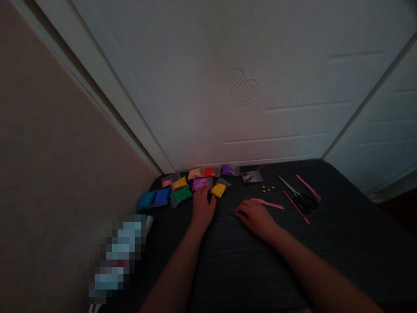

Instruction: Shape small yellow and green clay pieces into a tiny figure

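Note:
My left hand rests on the dark table, fingers stretched forward and thumb apart. Its fingertips reach the near edge of a magenta clay packet, and a yellow clay packet lies just beyond the thumb. Further right, my right hand lies low on the tabletop with its fingers curled and pressed together. Whatever they may hold is hidden. A flat pink strip extends from behind its knuckles; whether the hand touches it, I cannot tell. Several tiny yellow pieces sit beyond that strip.
More clay packets, including green, blue and purple, line the back left. Scissors lie at right between a thin pink stick and another pink strip. A pixelated device stands left; a white panel rises behind.

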`<state>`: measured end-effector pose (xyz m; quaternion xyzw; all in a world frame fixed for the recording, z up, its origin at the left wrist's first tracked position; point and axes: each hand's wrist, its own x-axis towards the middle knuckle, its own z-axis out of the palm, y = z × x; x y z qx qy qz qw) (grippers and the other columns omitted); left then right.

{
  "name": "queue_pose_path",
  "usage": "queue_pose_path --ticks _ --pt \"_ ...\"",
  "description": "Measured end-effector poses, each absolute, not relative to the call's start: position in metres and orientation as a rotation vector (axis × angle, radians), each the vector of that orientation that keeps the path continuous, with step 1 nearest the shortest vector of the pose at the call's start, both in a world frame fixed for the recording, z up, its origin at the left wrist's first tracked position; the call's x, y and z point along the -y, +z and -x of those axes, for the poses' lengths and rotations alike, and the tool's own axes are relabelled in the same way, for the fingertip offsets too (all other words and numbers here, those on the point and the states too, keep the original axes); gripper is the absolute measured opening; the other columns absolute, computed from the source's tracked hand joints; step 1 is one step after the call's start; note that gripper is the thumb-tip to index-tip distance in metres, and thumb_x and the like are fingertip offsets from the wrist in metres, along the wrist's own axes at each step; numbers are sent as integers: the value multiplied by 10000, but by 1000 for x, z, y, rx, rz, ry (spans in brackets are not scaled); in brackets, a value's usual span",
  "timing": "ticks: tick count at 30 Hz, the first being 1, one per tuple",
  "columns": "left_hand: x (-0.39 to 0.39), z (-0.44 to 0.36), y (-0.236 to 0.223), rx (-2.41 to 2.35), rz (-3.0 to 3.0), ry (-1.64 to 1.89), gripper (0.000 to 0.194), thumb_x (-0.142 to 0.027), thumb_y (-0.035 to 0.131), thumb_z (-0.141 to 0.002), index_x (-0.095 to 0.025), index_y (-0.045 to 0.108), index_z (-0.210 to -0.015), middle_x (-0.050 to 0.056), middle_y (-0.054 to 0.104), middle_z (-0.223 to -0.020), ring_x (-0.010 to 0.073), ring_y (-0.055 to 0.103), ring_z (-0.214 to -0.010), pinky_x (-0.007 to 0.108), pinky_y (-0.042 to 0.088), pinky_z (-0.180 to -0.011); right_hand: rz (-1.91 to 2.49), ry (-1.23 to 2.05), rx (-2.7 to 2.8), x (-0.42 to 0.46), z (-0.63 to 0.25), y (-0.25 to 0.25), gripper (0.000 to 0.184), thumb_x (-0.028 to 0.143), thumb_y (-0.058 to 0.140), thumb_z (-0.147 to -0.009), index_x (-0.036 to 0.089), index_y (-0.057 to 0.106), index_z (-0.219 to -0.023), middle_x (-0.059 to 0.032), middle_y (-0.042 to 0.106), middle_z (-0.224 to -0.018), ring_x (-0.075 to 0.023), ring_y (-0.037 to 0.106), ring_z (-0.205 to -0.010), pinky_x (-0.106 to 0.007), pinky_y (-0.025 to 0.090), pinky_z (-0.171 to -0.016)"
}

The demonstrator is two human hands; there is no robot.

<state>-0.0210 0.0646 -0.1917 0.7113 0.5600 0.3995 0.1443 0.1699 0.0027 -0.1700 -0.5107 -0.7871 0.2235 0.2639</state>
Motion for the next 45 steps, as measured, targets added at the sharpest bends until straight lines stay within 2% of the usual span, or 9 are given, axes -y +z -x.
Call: queue_pose_path --ticks 8,15,22,26,30,34,38,42,45 --pt "-61 25 -188 -1720 -2111 1184 217 -182 481 -736 -171 545 -943 68 569 -955 215 478 -950 374 370 -877 1463 688 1957 -3 -167 -174 109 297 497 -770 193 530 -766 3 571 -687 -133 521 -624 -248 378 -561" --pt "-63 27 -194 -1767 -2067 1225 237 -195 479 -747 -157 523 -977 85 566 -960 226 490 -947 378 414 -812 1409 756 1829 -1 -165 -171 88 280 524 -744 194 510 -758 12 539 -690 -125 513 -636 -241 398 -579" --pt "-63 27 -195 -1740 -2034 1252 257 -204 490 -747 -170 512 -1001 82 554 -984 222 496 -962 363 435 -786 1358 852 1795 -2 -167 -165 212 321 447 -809 215 536 -969 -14 606 -866 -138 557 -788 -269 419 -719" --pt "-63 26 -194 -1734 -2033 1247 242 -202 490 -748 -173 516 -987 78 558 -973 217 495 -959 357 435 -786 1350 906 1806 -1 -168 -162 239 344 378 -842 200 567 -827 0 614 -739 -128 559 -701 -256 411 -662" --pt "-61 26 -193 -1730 -2052 1224 234 -170 486 -743 -173 518 -975 65 563 -969 200 494 -951 342 425 -808 1387 917 1783 2 -168 -162 277 412 476 -774 187 484 -613 32 497 -551 -107 453 -514 -234 345 -500" --pt "-60 26 -191 -1727 -2058 1209 213 -166 479 -749 -175 524 -957 57 567 -957 192 494 -942 332 420 -814 1384 917 1767 4 -168 -163 315 418 554 -709 187 430 -534 38 445 -535 -105 419 -521 -240 335 -515" --pt "-59 26 -192 -1720 -2058 1200 201 -171 479 -752 -178 530 -946 54 568 -939 188 498 -924 331 419 -812 1359 990 1735 3 -166 -161 208 402 553 -716 196 574 -731 7 559 -677 -135 513 -635 -262 391 -600" --pt "-59 25 -192 -1715 -2054 1196 195 -174 472 -758 -176 532 -943 56 564 -941 181 501 -917 325 419 -813 1329 1086 1671 2 -167 -158 287 384 464 -792 225 561 -1011 -22 615 -900 -154 560 -832 -288 407 -760" --pt "-59 26 -191 -1713 -2053 1190 187 -181 473 -759 -175 536 -935 57 563 -938 181 501 -914 326 420 -813 1320 1124 1616 2 -169 -155 296 394 381 -835 207 559 -980 -16 613 -809 -137 564 -767 -273 413 -730"
